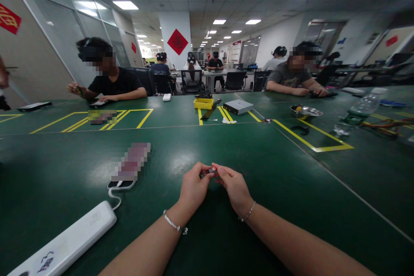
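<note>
Above the green table (161, 185), my left hand (195, 185) and my right hand (235, 187) meet at their fingertips. Both are closed in a pinch around one small red and silver piece (212, 170). Fingers cover much of it, and it is too small for me to tell its kind. Each wrist wears a bracelet.
To my left lie a phone (131, 161) on a white cable and a long white power strip (67, 241). Farther off stand a yellow bin (203, 103), a grey box (238, 107), a metal bowl (306, 112) and a plastic bottle (360, 112). Two people sit across the table.
</note>
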The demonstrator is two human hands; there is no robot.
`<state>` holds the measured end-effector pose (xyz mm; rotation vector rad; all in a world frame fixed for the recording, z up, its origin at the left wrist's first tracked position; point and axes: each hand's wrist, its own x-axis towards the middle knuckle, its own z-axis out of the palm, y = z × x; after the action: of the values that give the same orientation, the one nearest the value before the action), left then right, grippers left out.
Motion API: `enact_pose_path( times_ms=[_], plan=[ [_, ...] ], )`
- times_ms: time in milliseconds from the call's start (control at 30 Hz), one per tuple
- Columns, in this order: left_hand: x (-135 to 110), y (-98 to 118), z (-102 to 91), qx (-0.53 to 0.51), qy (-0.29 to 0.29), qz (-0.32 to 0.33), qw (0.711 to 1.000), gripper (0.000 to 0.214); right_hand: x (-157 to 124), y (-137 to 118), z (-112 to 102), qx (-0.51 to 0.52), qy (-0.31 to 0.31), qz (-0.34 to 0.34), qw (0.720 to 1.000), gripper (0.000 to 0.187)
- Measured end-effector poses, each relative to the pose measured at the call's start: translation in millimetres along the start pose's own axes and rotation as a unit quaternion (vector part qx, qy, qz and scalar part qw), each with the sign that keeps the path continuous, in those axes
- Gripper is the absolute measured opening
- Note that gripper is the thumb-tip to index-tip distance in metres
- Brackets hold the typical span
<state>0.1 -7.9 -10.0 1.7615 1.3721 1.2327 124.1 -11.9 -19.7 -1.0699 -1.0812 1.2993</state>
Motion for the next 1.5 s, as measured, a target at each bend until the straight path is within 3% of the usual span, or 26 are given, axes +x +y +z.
enact_pose_path(
  times_ms=[233,533,733,867,933,1000,1100,1167,1267,1400,1433,1500],
  plan=[
    [-1,1,-1.0,-0.018,0.037,0.008,0.999,0.008,-8,-1,9,0.075,0.003,0.033,0.997,0.042],
    [0,-2,-1.2,-0.012,0.038,0.016,0.999,0.007,-7,-2,5,0.036,-0.001,0.014,0.999,0.041],
    [4,-3,0.9,0.016,0.016,0.013,1.0,0.005,0,1,10,0.046,-0.008,0.043,0.998,0.042],
    [3,-5,2.4,0.015,-0.038,0.05,0.998,0.028,17,-8,-4,0.04,0.042,0.015,0.998,0.033],
    [4,-9,2.0,0.008,-0.038,0.05,0.998,0.041,32,-19,-30,0.038,0.094,-0.019,0.995,0.03],
    [6,-14,1.0,0.011,-0.03,0.028,0.999,0.039,49,-35,-70,-0.021,0.19,-0.061,0.98,0.027],
    [11,-21,-0.7,0.003,-0.024,-0.008,1.0,0.032,59,-63,-142,-0.152,0.349,-0.087,0.921,0.023],
    [12,-22,-1.3,0.004,-0.034,-0.015,0.999,0.026,50,-81,-190,-0.203,0.414,-0.078,0.884,0.021],
    [11,-20,-1.3,0.012,-0.054,-0.009,0.998,0.019,23,-95,-257,-0.288,0.465,-0.06,0.835,0.016],
    [10,-17,-0.8,0.001,-0.054,-0.013,0.998,0.016,5,-79,-339,-0.48,0.497,-0.005,0.723,0.02],
    [10,-17,-0.7,0.001,-0.055,-0.016,0.998,0.015,7,-72,-356,-0.5,0.5,0.023,0.707,0.02],
    [10,-18,-0.7,0.005,-0.062,-0.022,0.998,0.015,13,-59,-381,-0.499,0.501,0.086,0.702,0.02]
  ],
)
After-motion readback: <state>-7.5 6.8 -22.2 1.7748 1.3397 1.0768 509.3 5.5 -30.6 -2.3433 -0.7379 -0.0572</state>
